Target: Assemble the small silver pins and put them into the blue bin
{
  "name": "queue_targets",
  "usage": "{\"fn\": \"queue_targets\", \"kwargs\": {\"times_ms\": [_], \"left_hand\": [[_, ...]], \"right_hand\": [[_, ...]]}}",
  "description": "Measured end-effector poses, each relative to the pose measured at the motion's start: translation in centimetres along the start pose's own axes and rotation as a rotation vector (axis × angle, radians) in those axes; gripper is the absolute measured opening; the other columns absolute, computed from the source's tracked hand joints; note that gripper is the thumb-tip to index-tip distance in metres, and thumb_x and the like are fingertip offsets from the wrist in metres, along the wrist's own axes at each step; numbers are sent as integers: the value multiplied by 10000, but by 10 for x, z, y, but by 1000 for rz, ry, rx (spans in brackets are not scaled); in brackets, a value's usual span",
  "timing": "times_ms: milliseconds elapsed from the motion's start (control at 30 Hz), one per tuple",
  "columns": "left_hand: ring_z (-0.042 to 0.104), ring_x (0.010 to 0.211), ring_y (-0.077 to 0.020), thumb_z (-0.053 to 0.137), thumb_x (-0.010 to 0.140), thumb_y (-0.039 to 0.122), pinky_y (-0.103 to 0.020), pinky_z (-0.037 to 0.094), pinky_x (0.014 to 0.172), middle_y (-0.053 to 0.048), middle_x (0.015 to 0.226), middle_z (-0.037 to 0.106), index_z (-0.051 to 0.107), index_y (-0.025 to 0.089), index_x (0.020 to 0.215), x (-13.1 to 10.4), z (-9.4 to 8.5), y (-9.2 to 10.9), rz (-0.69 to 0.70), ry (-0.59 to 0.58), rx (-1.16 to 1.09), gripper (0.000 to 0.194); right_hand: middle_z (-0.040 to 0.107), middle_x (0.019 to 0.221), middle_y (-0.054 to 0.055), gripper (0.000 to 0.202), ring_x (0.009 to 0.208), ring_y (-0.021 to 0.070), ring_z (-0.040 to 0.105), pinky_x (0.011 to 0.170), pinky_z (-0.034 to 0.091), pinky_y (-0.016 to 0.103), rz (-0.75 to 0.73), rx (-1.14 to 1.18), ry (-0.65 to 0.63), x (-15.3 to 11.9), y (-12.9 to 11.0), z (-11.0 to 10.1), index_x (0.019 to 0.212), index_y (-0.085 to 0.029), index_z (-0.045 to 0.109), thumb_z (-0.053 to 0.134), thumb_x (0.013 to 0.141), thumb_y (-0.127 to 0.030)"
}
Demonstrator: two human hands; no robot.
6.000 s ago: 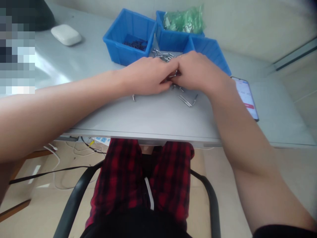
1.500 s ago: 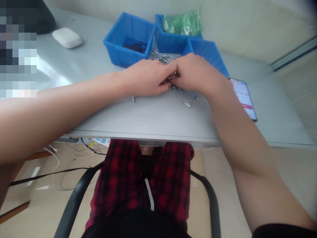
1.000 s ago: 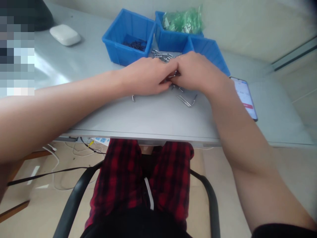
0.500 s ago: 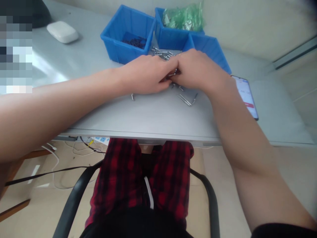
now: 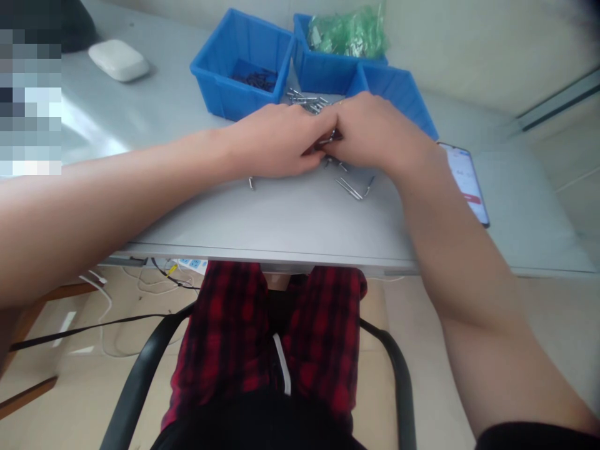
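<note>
My left hand point(image 5: 281, 140) and my right hand point(image 5: 368, 134) meet over the table, fingertips bent together and pinched. A thin silver metal pin glints between them, mostly hidden by the fingers. Just behind the hands lies a pile of thin silver metal pins point(image 5: 307, 101), partly covered by them. Several more loose pins point(image 5: 349, 189) are in front of my right hand. Another single pin point(image 5: 252, 184) lies below my left wrist.
A blue bin point(image 5: 218, 94) with small dark pieces stands at the back. Beside it, another blue bin point(image 5: 323, 72) holds a green plastic bag point(image 5: 349, 37). A third blue bin point(image 5: 398, 94) is behind my right hand. A phone point(image 5: 466, 181) lies right, a white case point(image 5: 118, 60) left.
</note>
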State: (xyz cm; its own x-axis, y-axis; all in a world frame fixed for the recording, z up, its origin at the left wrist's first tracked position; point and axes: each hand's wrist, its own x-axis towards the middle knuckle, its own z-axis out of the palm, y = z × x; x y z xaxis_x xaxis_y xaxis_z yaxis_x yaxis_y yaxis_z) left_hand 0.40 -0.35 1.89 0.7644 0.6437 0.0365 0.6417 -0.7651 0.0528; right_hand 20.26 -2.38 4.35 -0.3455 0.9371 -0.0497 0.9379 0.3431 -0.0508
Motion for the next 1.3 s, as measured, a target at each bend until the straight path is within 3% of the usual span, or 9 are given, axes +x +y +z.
{"fn": "queue_targets", "kwargs": {"times_ms": [133,333,633,833,1033,1300], "left_hand": [[798,1182,-356,361,1064,478,-519,582,927,-84,1293,866,622,319,1571,0,0,-1,3,2,-3,592],[807,1158,-355,386,1072,448,-514,590,918,-84,1304,873,633,335,1556,0,1,-1,14,22,0,555],[756,1049,-325,312,1067,482,-497,537,878,-94,1268,867,628,302,1583,-1,4,-5,40,38,-5,632],[789,1129,-363,370,1035,489,-469,557,909,-90,1259,869,643,330,1535,1,4,-4,13,37,-45,591],[780,1214,-355,398,1047,497,-457,567,971,-43,1247,862,656,355,1517,1,6,-6,5,43,-77,555],[775,1141,-333,393,1067,459,-452,555,927,-65,1258,866,647,351,1508,-1,3,-3,22,53,-57,520]], "right_hand": [[897,1265,-2,325,1214,501,784,955,590,600,2,-13,11,-1,1,1,1089,-537,898,638,904,-480],[889,1299,66,354,1192,514,778,948,586,619,-18,-30,17,-1,1,1,1122,-455,895,622,899,-431],[901,1307,29,415,1271,514,767,973,582,581,11,-37,-27,0,0,-2,1266,-491,916,615,987,-550],[909,1275,-6,379,1284,507,768,1002,584,578,21,-37,-37,0,0,-3,1254,-534,907,653,975,-502],[889,1388,28,343,1285,478,775,1014,590,551,24,-47,-26,-2,-2,-3,1227,-441,904,648,1000,-468],[896,1358,-18,407,1299,448,775,1035,603,549,60,-81,-25,-3,-6,-4,1263,-518,891,617,979,-418]]}}
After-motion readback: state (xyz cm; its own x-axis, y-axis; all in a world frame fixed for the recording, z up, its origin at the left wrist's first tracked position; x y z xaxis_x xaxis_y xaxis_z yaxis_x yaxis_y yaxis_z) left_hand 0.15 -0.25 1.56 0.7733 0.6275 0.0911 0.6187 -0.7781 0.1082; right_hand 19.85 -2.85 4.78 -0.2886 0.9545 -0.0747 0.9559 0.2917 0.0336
